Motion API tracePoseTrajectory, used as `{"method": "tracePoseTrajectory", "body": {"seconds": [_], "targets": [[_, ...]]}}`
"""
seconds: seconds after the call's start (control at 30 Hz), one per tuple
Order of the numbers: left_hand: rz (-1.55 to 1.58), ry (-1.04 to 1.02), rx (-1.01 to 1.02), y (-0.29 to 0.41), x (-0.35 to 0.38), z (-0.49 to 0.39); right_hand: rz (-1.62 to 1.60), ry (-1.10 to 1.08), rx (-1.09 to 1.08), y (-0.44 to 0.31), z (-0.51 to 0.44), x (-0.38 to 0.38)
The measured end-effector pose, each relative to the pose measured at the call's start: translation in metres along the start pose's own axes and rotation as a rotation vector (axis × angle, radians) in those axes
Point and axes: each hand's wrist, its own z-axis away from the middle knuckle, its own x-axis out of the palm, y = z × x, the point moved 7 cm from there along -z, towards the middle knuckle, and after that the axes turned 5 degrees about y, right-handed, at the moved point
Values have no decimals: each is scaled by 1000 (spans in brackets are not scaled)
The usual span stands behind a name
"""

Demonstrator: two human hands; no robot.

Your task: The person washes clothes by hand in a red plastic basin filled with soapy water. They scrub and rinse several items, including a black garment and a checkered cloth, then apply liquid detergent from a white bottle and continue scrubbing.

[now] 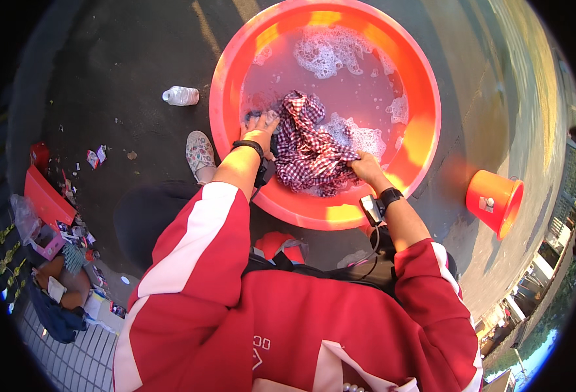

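A wide orange-red plastic tub (pixel 427 103) of cloudy, soapy water is in front of me. A dark red and white checked cloth (pixel 312 147) lies bunched in its near part, partly in the water. My right hand (pixel 368 167) grips this cloth by its right edge, at the tub's near right. At the left, my left hand (pixel 259 128) rests with spread fingers on a dark, wet cloth (pixel 253 114) at the water's surface, beside the checked one. What lies under that palm is hidden. White suds (pixel 325 59) float at the far side and near the cloth.
A clear plastic bottle (pixel 181 96) lies on the dark ground left of the tub. To the right is a tilted orange bucket (pixel 489 201). Litter and a red plastic piece (pixel 47 196) lie at far left. A patterned shoe (pixel 200 152) stands close to the tub.
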Motion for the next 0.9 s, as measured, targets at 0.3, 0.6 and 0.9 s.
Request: {"method": "tracePoseTrajectory", "body": {"seconds": [0.3,0.6,0.9], "targets": [[-36,0,121,1,30,-14,151,124,-4,58,-10,-3],[887,24,160,22,-91,11,201,-173,-501,-33,89,-5],[789,198,380,62,-215,130,-84,219,-728,-145,197,-95]]}}
